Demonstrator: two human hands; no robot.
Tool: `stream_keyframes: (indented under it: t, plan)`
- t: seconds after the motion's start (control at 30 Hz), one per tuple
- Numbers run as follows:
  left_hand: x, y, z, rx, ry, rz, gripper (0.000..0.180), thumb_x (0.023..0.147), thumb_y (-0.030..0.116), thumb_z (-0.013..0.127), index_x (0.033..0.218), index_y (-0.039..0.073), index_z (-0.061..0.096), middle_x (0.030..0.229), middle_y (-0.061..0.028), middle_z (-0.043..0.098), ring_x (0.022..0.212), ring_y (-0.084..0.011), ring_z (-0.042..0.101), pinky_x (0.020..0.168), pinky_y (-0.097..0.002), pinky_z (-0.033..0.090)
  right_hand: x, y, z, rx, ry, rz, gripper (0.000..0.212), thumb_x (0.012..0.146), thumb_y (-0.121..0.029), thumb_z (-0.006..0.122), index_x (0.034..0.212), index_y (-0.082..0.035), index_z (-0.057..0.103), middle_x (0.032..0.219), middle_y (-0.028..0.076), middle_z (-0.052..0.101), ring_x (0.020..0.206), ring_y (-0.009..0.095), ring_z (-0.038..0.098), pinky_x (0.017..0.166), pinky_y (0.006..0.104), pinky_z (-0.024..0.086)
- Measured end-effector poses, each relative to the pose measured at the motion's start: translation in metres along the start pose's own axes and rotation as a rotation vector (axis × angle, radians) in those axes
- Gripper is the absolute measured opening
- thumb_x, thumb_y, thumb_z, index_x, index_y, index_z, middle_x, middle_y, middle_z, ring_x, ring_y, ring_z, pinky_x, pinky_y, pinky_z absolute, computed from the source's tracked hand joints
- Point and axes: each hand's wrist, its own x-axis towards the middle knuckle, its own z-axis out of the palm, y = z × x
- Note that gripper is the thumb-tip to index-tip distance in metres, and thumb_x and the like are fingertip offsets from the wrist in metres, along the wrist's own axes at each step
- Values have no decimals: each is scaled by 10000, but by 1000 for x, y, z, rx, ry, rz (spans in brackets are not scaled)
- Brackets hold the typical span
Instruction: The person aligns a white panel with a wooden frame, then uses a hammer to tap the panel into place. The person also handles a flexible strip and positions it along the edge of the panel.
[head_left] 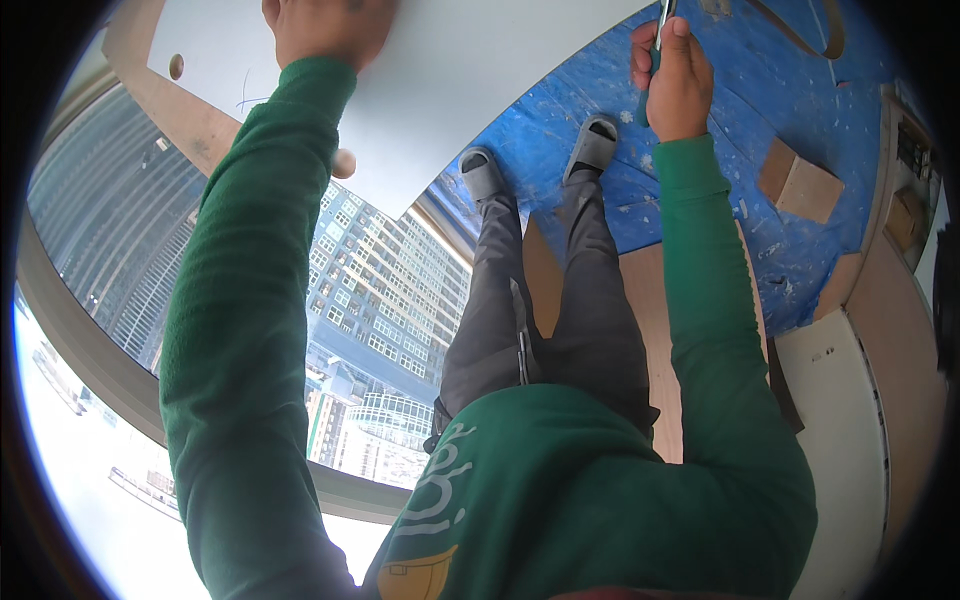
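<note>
My left hand (335, 28) rests at the top edge of the view, on or just over a large white panel (450, 85); its fingers are cut off by the frame. Off to the right, above the blue floor sheet, my right hand (685, 90) is closed around a slim hand tool (655, 58) with a dark green handle and a shiny metal upper part. The tool's tip lies outside the view, so its exact kind does not show. A small round light-brown piece (344, 163) shows at the panel's edge beside my left forearm, and a round brown spot (177, 67) marks its far left.
A blue plastic sheet (620, 165) covers the floor under my grey slides. Bent cardboard (800, 187) lies at right. Wooden boards (652, 330) stand beside my legs. A large window (375, 270) curves along the left, and light panels (835, 400) line the right.
</note>
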Motion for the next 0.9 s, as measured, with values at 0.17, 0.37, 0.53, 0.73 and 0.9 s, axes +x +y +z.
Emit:
stream_keyframes:
  t: [0.17,0.37,0.53,0.73,0.9]
  plan:
    - [1,1,4,-17,16,30,661,1049,451,450,1590,80,374,1678,-181,286,1569,-346,210,1283,-490,121,4,21,5,-35,36,-55,615,1067,-583,457,937,-12,647,718,16,543,625,110,488,556,288,400]
    - [-2,1,7,59,25,11,660,1056,461,430,1591,79,371,1679,-179,286,1567,-351,214,1281,-491,126,-62,41,54,-220,-112,-146,513,1085,-485,475,941,-29,660,719,82,594,647,215,591,613,367,483]
    - [-3,1,2,14,32,26,655,1054,458,435,1590,85,375,1678,-178,287,1565,-355,218,1280,-495,133,-105,27,87,-265,-279,-95,448,1093,-416,491,914,-41,657,729,121,613,645,308,611,600,397,489]
    - [-1,-6,1,21,24,24,654,1050,456,445,1585,86,384,1677,-177,292,1565,-355,220,1280,-494,126,-77,23,70,-281,-208,-206,400,1054,-400,595,923,-34,687,771,98,629,651,263,604,604,381,473]
    - [-1,-5,7,-10,42,29,658,1046,464,441,1581,83,392,1675,-176,297,1564,-349,224,1278,-490,122,-57,33,42,-230,-421,-67,450,1047,-454,600,911,-33,679,713,58,573,640,172,540,609,336,444]
